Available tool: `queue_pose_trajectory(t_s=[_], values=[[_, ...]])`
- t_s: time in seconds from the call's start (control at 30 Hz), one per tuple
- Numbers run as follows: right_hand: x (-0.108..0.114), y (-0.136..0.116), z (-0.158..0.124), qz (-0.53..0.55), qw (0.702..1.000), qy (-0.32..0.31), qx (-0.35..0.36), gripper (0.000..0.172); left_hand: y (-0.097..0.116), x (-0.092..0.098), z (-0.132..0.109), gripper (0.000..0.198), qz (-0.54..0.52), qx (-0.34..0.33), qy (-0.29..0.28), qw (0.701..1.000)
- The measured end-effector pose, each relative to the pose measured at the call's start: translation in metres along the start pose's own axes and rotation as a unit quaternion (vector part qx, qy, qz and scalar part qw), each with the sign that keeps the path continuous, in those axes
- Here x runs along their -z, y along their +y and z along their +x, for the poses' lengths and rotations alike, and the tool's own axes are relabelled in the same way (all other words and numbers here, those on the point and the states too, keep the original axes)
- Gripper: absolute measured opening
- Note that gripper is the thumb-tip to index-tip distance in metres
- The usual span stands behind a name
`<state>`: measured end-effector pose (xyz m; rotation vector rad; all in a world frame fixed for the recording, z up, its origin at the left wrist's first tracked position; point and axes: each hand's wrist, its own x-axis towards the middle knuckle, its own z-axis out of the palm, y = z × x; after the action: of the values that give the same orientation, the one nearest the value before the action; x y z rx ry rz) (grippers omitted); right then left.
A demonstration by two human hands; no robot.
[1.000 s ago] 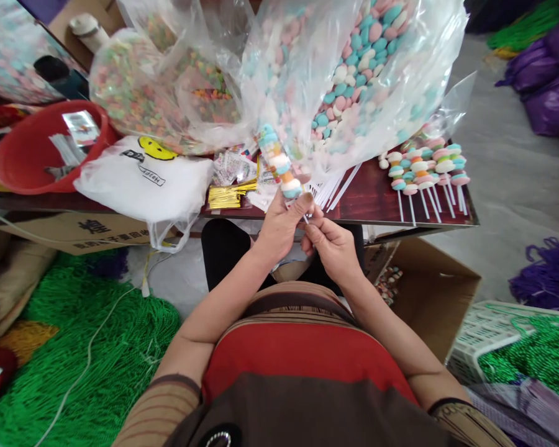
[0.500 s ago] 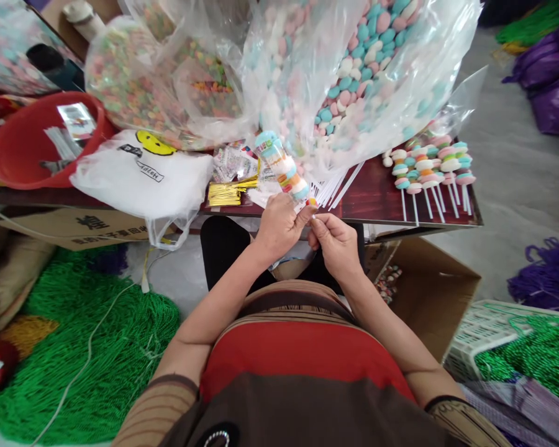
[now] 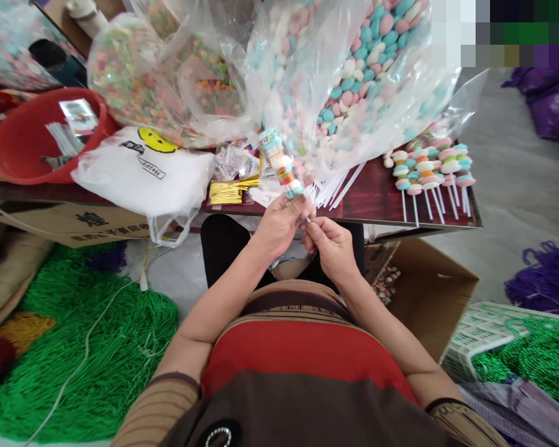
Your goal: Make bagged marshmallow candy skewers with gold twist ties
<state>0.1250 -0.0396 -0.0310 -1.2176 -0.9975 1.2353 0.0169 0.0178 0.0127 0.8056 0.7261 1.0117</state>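
Note:
A candy skewer [image 3: 281, 162] of blue, white and orange sweets in a clear printed wrapper tilts up from my left hand [image 3: 279, 226]. That hand is closed around the wrapper's lower end. Just below and to the right, my right hand [image 3: 330, 245] pinches the white stick end of the same skewer between thumb and finger. Behind my hands lie loose white sticks [image 3: 335, 189], a bundle of gold twist ties [image 3: 226, 192] and printed wrappers [image 3: 237, 159]. Several finished-looking candy skewers [image 3: 428, 166] lie at the table's right end.
Large clear bags of pink, blue and white candy [image 3: 349, 81] and of small gummy candy [image 3: 130, 81] line the back. A red basin [image 3: 9, 149] and a white plastic bag [image 3: 144, 167] stand left. An open cardboard box [image 3: 433, 292] is below right, green beads [image 3: 97, 347] below left.
The wrapped skewer stands slightly more upright. Both hands have shifted a little, and my left fingers now cover the wrapper's lower end where a red and yellow bit showed before.

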Motion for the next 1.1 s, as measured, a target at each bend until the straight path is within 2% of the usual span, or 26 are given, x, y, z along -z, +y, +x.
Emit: queue_pose_trajectory(t_s=[0.07,0.13,0.23,0.27,0.3,0.37,0.4,0.43,0.5,0.57,0.6,0.67,0.73,0.77,0.8,0.83,0.87,0.9,0.93,1.0,1.03,1.07,1.1], values=[[-0.001,0.001,-0.001,-0.005,1.0,0.004,-0.003,0.044,-0.004,-0.001,-0.003,0.026,-0.017,0.019,0.013,1.0],[0.003,-0.001,0.0,-0.023,1.0,-0.014,-0.007,0.044,-0.008,0.003,-0.004,0.028,-0.021,0.022,0.008,1.0],[0.022,-0.012,0.008,-0.106,0.987,-0.118,-0.023,0.043,-0.011,0.014,-0.006,0.036,-0.017,0.015,-0.015,1.0],[0.031,-0.017,0.012,-0.132,0.979,-0.15,-0.03,0.038,-0.011,0.017,-0.007,0.039,-0.018,0.018,-0.025,0.999],[0.039,-0.023,0.016,-0.146,0.978,-0.145,-0.027,0.034,-0.011,0.019,-0.009,0.04,-0.021,0.027,-0.042,0.999],[0.052,-0.033,0.025,-0.104,0.99,-0.096,0.008,0.038,-0.013,0.019,-0.015,0.042,-0.035,0.072,-0.109,0.991],[0.055,-0.037,0.028,-0.067,0.994,-0.087,0.017,0.047,-0.014,0.017,-0.019,0.043,-0.047,0.106,-0.159,0.98],[0.056,-0.039,0.03,-0.028,0.995,-0.092,0.017,0.059,-0.017,0.014,-0.023,0.044,-0.064,0.144,-0.211,0.965],[0.05,-0.042,0.032,0.02,0.99,-0.142,-0.012,0.079,-0.022,0.009,-0.03,0.046,-0.104,0.208,-0.292,0.928],[0.04,-0.041,0.032,0.03,0.983,-0.177,-0.034,0.08,-0.027,0.006,-0.033,0.048,-0.127,0.238,-0.326,0.906],[0.034,-0.039,0.031,0.027,0.984,-0.175,-0.033,0.075,-0.029,0.006,-0.032,0.049,-0.12,0.234,-0.321,0.91],[0.022,-0.033,0.032,0.025,0.991,-0.128,-0.014,0.058,-0.029,0.01,-0.027,0.049,-0.042,0.186,-0.27,0.944],[0.011,-0.027,0.035,0.024,0.998,-0.055,0.015,0.045,-0.028,0.018,-0.02,0.04,0.118,0.1,-0.146,0.977],[0.007,-0.024,0.037,0.02,0.999,-0.02,0.031,0.041,-0.027,0.021,-0.016,0.032,0.207,0.052,-0.072,0.974],[0.004,-0.023,0.039,0.014,0.999,0.01,0.048,0.039,-0.026,0.025,-0.013,0.024,0.285,0.009,-0.005,0.958],[0.002,-0.022,0.04,0.005,0.997,0.031,0.064,0.038,-0.025,0.028,-0.011,0.018,0.34,-0.025,0.044,0.939],[0.002,-0.024,0.041,-0.006,0.996,0.037,0.075,0.037,-0.024,0.031,-0.009,0.015,0.366,-0.047,0.068,0.927],[0.003,-0.027,0.041,-0.016,0.996,0.027,0.079,0.038,-0.023,0.033,-0.009,0.015,0.363,-0.055,0.062,0.928],[0.006,-0.031,0.041,-0.022,0.997,0.003,0.076,0.039,-0.022,0.035,-0.01,0.02,0.335,-0.047,0.027,0.941],[0.013,-0.04,0.042,-0.023,0.996,-0.068,0.056,0.043,-0.021,0.039,-0.013,0.035,0.232,0.004,-0.091,0.968],[0.015,-0.043,0.043,-0.017,0.994,-0.099,0.041,0.045,-0.02,0.04,-0.014,0.042,0.176,0.035,-0.15,0.972],[0.016,-0.045,0.045,-0.009,0.993,-0.114,0.028,0.045,-0.019,0.041,-0.014,0.046,0.135,0.056,-0.188,0.971],[0.015,-0.045,0.047,-0.002,0.993,-0.112,0.02,0.045,-0.018,0.042,-0.014,0.047,0.121,0.061,-0.197,0.971]])
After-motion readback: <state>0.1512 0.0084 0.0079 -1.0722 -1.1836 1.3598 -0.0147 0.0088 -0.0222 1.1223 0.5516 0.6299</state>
